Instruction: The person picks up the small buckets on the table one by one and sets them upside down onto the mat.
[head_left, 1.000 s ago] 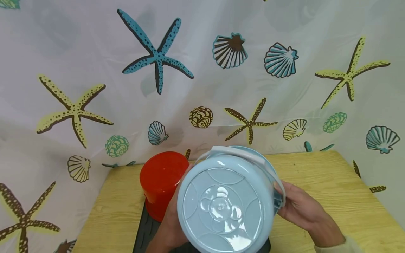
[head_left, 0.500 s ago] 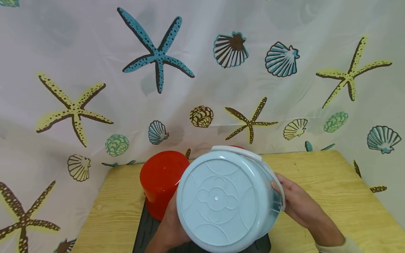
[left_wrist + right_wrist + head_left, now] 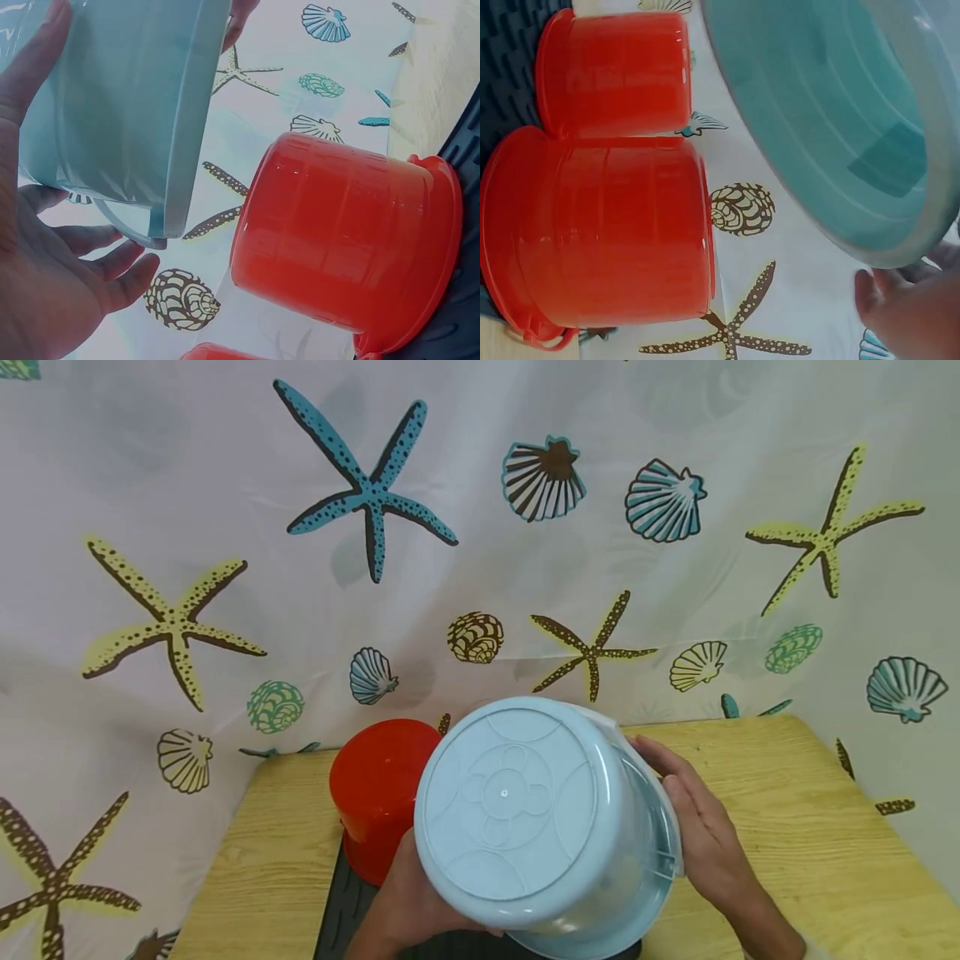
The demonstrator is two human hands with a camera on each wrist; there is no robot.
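Observation:
A light blue plastic bucket (image 3: 517, 793) is held up, tilted, with its flower-embossed base facing the head camera. My left hand (image 3: 416, 893) grips it from the lower left. In the left wrist view its thumb (image 3: 34, 64) lies along the wall and the fingers spread below. My right hand (image 3: 705, 827) holds the rim side at the right, beside the pale handle (image 3: 678, 856); in the right wrist view its fingertips bend at the rim. The bucket's mouth (image 3: 832, 112) faces away from my head.
Upside down on a dark ribbed mat (image 3: 348, 893) stands a red bucket (image 3: 386, 785). Another upturned red bucket (image 3: 622, 232) stands beside it, hidden behind the blue one in the head view. Beneath is a wooden table (image 3: 787, 827); a seashell-print curtain (image 3: 480, 527) hangs behind.
The blue bucket has turned and tipped, so its base has moved up and left and more of its right wall shows. My right hand has shifted upward along the rim side.

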